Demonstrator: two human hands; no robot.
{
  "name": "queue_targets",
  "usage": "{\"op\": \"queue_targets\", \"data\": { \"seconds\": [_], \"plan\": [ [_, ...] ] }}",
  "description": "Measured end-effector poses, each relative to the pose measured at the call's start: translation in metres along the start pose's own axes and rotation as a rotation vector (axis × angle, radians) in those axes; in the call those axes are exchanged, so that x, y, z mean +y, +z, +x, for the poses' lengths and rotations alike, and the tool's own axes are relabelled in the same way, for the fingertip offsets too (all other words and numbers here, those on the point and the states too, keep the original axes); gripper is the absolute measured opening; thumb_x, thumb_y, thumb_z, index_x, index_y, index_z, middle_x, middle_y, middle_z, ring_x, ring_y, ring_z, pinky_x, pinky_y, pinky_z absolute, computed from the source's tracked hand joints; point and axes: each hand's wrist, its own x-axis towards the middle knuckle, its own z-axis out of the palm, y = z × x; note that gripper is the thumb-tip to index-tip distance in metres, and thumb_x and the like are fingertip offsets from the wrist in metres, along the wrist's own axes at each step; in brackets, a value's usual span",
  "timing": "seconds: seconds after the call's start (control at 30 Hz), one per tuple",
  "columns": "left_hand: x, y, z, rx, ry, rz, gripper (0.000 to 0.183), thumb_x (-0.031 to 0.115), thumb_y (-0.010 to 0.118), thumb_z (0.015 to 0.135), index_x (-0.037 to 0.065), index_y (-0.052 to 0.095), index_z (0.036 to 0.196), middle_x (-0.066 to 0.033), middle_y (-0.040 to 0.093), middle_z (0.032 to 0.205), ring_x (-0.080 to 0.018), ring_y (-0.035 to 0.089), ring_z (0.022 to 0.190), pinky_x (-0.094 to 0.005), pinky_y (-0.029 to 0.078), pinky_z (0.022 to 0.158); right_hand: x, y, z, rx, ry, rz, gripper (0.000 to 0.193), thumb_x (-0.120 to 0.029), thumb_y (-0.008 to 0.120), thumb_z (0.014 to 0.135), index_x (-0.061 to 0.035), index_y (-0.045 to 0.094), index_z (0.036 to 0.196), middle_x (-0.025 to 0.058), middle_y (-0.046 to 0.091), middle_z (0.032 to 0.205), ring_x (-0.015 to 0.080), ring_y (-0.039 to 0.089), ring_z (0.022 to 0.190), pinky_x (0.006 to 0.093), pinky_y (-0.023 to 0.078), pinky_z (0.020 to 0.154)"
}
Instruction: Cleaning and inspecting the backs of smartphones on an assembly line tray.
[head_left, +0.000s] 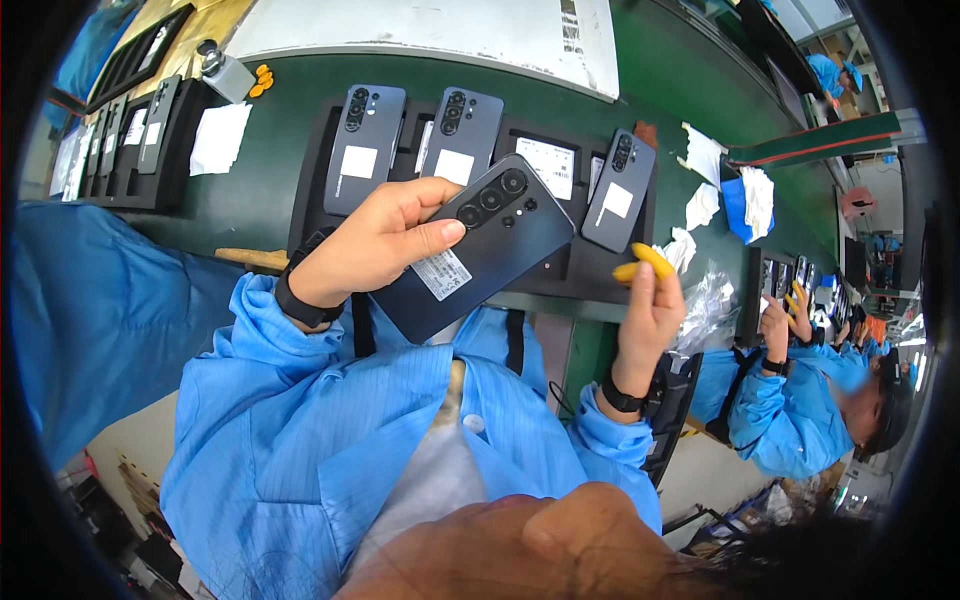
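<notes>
My left hand (395,235) is wrapped round a dark blue-grey smartphone (525,235), tilted, with its camera side up. A white printed label sticks to the phone's back. To the right, my right hand (650,310) is raised over the bench edge, yellow finger cots on two of its loosely bent fingers. I see nothing between those fingers, and they stand apart from the thumb. Beyond the held phone lies a black tray (310,200). A left phone (365,140), a middle phone (465,125) and a right phone (617,190), each with a white label, rest on it.
A second black tray (180,180) with several phones stands at the left, near a small dispenser bottle (225,72) and yellow finger cots (262,80). White wipes (703,205) and a clear plastic bag (705,310) lie right. A co-worker (800,400) in blue sits farther right.
</notes>
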Motion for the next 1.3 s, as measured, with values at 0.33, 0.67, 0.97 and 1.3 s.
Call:
{"op": "queue_targets", "data": {
  "seconds": [0.33,0.67,0.97,1.3],
  "plan": [
    [-0.002,-0.004,-0.010,0.004,-0.115,-0.012,0.036,0.018,0.062,0.099,-0.006,0.057,0.126,-0.0058,0.068,0.109,-0.0072,0.060,0.096,-0.0236,0.049,0.086,-0.046,0.068,-0.013,-0.297,0.050,0.352,0.028,-0.008,0.057,0.101,0.0039,0.062,0.126,0.0041,0.066,0.093,0.0049,0.056,0.074,0.0180,0.046,0.066],
    [-0.003,-0.013,-0.013,-0.047,-0.067,0.071,0.042,0.017,0.063,0.099,-0.007,0.054,0.132,-0.0087,0.066,0.117,-0.0107,0.060,0.105,-0.0261,0.047,0.092,-0.045,0.071,-0.028,-0.221,-0.068,0.224,0.025,-0.005,0.062,0.098,0.0066,0.065,0.120,0.0028,0.066,0.083,0.0055,0.060,0.068,0.0181,0.047,0.062],
    [-0.005,-0.015,-0.014,-0.045,-0.065,0.108,0.039,0.015,0.062,0.099,-0.007,0.056,0.130,-0.0073,0.066,0.114,-0.0099,0.060,0.103,-0.0255,0.047,0.091,-0.041,0.074,-0.029,-0.210,-0.086,0.232,0.025,-0.004,0.062,0.098,0.0068,0.065,0.120,0.0033,0.067,0.083,0.0057,0.060,0.067,0.0185,0.048,0.062],
    [-0.004,0.003,0.005,-0.080,-0.118,0.151,0.037,0.015,0.061,0.099,-0.007,0.056,0.129,-0.0071,0.067,0.111,-0.0098,0.060,0.102,-0.0258,0.048,0.090,-0.027,0.056,-0.032,-0.168,-0.026,0.302,0.027,-0.002,0.063,0.096,0.0070,0.064,0.121,0.0025,0.066,0.085,0.0057,0.058,0.071,0.0192,0.047,0.065]
  ]
}}
